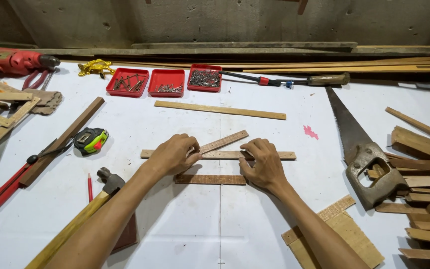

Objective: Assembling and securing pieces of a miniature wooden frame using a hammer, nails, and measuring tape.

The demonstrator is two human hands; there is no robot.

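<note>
Thin pale wooden strips pressed flat on the white table.
Left hand pinches an angled strip; right hand lies spread across the long one; a short dark strip lies near, none fastened, hammer untouched at left.

Woodworking shop, white bench w/ hand saw, hammer, red trays of nails, wood offcuts

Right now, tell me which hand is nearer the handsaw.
Right. The right hand rests on the wooden strips, just left of the handsaw; the left hand lies farther left, beyond it.
</note>
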